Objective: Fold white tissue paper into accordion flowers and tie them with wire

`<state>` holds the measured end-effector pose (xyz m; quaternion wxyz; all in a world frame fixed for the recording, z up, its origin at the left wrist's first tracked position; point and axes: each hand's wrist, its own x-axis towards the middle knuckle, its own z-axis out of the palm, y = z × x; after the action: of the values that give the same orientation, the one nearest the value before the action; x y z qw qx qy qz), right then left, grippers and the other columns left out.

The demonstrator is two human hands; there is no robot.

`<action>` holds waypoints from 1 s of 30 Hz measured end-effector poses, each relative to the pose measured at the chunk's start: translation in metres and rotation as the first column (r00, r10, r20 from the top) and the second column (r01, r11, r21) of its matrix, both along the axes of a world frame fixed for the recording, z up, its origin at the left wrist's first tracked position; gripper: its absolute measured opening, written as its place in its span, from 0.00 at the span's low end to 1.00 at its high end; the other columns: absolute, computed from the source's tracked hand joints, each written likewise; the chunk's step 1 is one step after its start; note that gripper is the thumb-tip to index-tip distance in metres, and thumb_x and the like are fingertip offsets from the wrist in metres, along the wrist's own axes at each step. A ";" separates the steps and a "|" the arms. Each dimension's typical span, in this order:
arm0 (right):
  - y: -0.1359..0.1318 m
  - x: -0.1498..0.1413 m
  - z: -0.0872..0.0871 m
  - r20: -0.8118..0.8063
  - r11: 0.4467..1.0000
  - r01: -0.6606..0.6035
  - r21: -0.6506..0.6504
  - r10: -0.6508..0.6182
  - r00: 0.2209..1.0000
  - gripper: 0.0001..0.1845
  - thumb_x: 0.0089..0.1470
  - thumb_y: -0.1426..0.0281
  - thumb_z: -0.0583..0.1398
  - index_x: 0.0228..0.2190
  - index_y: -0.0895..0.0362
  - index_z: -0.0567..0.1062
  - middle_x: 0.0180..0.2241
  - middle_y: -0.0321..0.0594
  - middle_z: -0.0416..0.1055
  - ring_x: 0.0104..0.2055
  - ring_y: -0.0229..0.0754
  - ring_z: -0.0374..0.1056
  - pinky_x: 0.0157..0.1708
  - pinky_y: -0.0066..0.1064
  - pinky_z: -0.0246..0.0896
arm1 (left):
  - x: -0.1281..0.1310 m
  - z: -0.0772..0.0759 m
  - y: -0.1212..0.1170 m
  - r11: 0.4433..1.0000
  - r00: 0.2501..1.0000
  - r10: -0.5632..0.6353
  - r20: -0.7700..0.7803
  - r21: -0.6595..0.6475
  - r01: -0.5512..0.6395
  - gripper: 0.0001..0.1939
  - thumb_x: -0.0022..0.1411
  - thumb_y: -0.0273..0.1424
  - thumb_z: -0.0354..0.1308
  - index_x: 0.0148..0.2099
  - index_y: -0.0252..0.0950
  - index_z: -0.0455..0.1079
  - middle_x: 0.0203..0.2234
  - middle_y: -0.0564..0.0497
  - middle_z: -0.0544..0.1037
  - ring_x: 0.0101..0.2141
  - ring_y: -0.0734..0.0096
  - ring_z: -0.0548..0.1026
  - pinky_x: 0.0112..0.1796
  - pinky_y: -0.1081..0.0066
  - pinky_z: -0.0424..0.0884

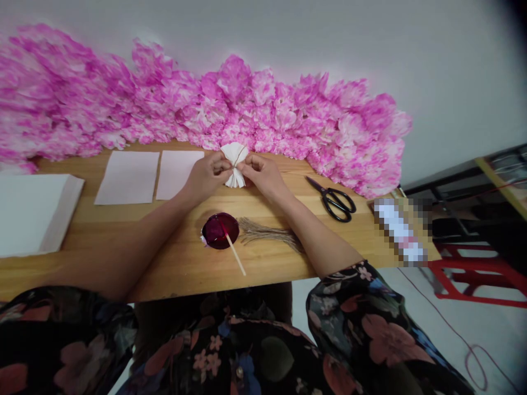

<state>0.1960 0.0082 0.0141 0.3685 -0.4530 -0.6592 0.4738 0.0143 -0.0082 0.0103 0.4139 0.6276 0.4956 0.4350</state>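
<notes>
My left hand (209, 174) and my right hand (262, 173) both pinch a white pleated paper bundle (234, 163), fanned out above and below its tied middle, held just above the wooden table (173, 263). A thin brown string crosses the bundle's waist between my fingertips. Both hands have their fingers closed on it. Nearer to me lie a bundle of brown twine pieces (267, 233) and a small dish of dark red dye (220, 230) with a wooden stick (234, 253) resting in it.
A long heap of pink paper flowers (247, 109) lines the back of the table against the wall. Two paper sheets (128, 176) and a white paper stack (33, 211) lie at left. Black scissors (335, 200) lie at right; a red stool (477, 277) stands beyond.
</notes>
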 end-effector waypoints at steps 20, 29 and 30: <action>0.002 0.001 -0.004 0.085 0.978 0.058 0.199 -0.076 0.993 0.12 0.58 0.66 0.62 0.25 0.54 0.67 0.25 0.31 0.65 0.29 0.36 0.59 0.34 0.31 0.54 | -0.003 -0.008 0.005 0.999 1.000 -0.001 -0.013 0.052 0.002 0.11 0.54 0.32 0.59 0.41 0.36 0.71 0.33 0.50 0.81 0.33 0.68 0.76 0.33 0.73 0.68; 0.001 -0.001 -0.003 0.065 0.978 0.032 0.206 -0.046 0.997 0.13 0.57 0.66 0.62 0.25 0.54 0.66 0.24 0.30 0.63 0.27 0.35 0.56 0.33 0.31 0.53 | -0.006 -0.002 0.004 0.992 0.996 0.027 -0.080 0.125 -0.017 0.14 0.62 0.39 0.59 0.28 0.36 0.70 0.20 0.56 0.69 0.24 0.74 0.65 0.27 0.73 0.59; 0.001 -0.001 -0.003 0.074 0.977 0.022 0.212 -0.039 0.996 0.13 0.57 0.66 0.62 0.25 0.53 0.65 0.24 0.30 0.63 0.27 0.35 0.56 0.32 0.31 0.53 | -0.006 -0.002 0.004 0.992 0.996 0.031 -0.088 0.124 -0.020 0.15 0.62 0.39 0.59 0.26 0.36 0.68 0.18 0.56 0.66 0.23 0.75 0.63 0.26 0.73 0.56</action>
<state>0.1953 0.0089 0.0109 0.3958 -0.4396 -0.7126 0.3773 0.0082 -0.0042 0.0087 0.3463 0.6642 0.4940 0.4415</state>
